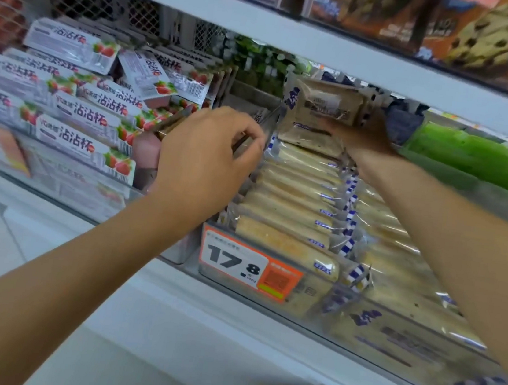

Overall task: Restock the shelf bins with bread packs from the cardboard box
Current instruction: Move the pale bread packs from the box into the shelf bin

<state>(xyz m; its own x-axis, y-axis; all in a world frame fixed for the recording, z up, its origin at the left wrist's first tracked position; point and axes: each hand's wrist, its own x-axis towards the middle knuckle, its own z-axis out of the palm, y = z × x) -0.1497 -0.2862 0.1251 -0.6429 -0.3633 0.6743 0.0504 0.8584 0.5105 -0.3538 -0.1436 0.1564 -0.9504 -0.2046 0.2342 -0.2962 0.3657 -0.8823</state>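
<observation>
Right hand (pixel 365 137) grasps bread pack (pixel 324 103), fingers hidden; left hand (pixel 209 158) curled, grip unclear.

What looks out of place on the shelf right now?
One strawberry pack lies tilted atop its pile in the left bin, crooked against the rows around it. The bread rows look tidy; the bread pack in the right hand is simply not yet set down.
</observation>
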